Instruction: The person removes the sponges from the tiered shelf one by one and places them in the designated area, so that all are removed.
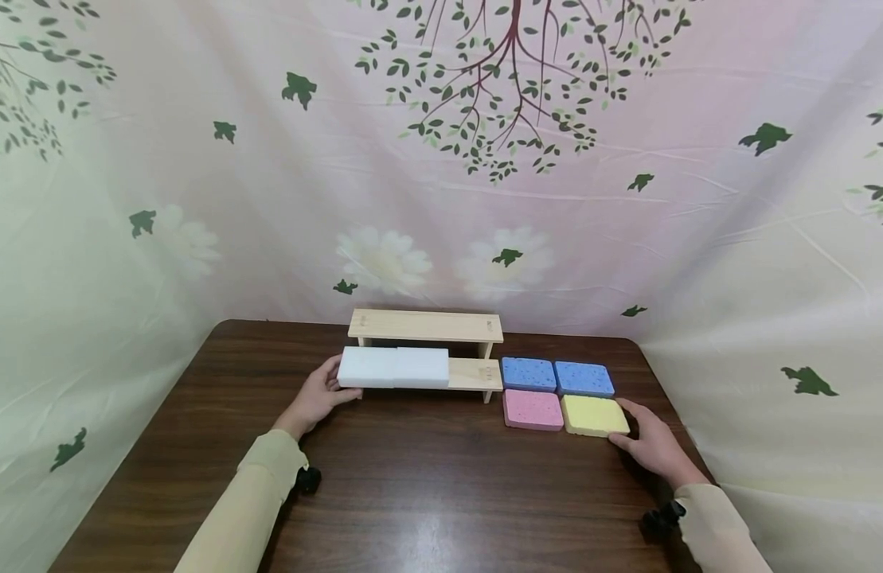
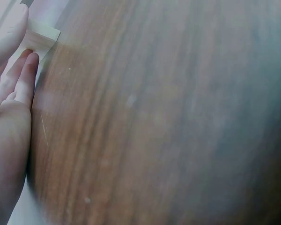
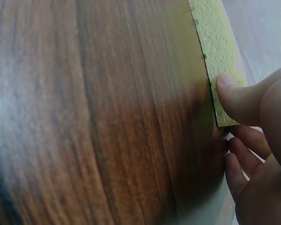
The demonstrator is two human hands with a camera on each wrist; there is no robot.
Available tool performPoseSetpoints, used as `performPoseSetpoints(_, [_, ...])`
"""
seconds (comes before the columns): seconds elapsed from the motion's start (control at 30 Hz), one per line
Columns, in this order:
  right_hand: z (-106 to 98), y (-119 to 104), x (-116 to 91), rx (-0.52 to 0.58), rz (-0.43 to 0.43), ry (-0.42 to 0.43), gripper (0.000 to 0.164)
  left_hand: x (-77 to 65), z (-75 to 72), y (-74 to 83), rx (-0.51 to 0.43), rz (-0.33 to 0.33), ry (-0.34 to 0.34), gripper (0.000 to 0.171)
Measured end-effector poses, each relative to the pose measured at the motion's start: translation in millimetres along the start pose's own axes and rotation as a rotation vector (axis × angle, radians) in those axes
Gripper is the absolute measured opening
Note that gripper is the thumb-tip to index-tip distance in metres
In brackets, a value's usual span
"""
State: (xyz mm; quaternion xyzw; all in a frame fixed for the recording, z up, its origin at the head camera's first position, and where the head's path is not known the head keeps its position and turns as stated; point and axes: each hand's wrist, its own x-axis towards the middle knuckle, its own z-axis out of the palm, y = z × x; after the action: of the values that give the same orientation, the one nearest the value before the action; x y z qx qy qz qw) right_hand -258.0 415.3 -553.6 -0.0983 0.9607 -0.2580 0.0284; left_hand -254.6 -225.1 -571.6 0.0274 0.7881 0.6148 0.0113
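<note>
Two white rectangular blocks [image 1: 393, 368] lie end to end along the lower board of a small two-tier wooden stand [image 1: 474, 372]. At their left end is my left hand [image 1: 325, 392], its thumb near the front edge and its fingers reaching behind. The left wrist view shows those fingers [image 2: 25, 84] fairly straight, close to a pale wooden part [image 2: 41, 37] of the stand. My right hand [image 1: 654, 439] pinches the right end of a yellow sponge [image 1: 594, 415] on the table. In the right wrist view its thumb [image 3: 234, 96] presses on the yellow sponge [image 3: 213, 42].
Two blue sponges [image 1: 556, 376] lie behind a pink sponge [image 1: 533, 409] and the yellow one, right of the stand. The stand's upper board [image 1: 425, 325] rises at the back. A printed curtain [image 1: 427, 199] hangs behind the dark wooden table [image 1: 441, 477].
</note>
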Motion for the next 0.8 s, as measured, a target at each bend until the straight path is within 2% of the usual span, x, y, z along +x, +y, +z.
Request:
performPoseSetpoints(0.2, [-2.2, -2.2, 0.1, -0.002, 0.006, -0.009, 0.082, -0.1, 0.6, 3.2, -0.003, 0.003, -0.001, 0.09])
performPoseSetpoints(0.4, [-8.8, -7.4, 1.3, 0.006, 0.038, -0.031, 0.104, 1.3, 0.7, 4.2, 0.0, 0.003, -0.005, 0.091])
performPoseSetpoints(0.53, [-12.8, -13.7, 4.2, -0.012, 0.025, 0.002, 0.114, 2.7, 0.5, 4.5, -0.007, 0.001, -0.007, 0.091])
performPoseSetpoints(0.63, [-15.6, -24.4, 6.3, -0.008, -0.013, 0.051, 0.111, 2.1, 0.4, 4.6, -0.016, -0.003, -0.001, 0.09])
performPoseSetpoints(0.8, [-19.7, -51.9, 9.7, 0.041, -0.086, 0.112, 0.092, -1.8, 0.8, 4.3, -0.004, -0.019, 0.0, 0.09])
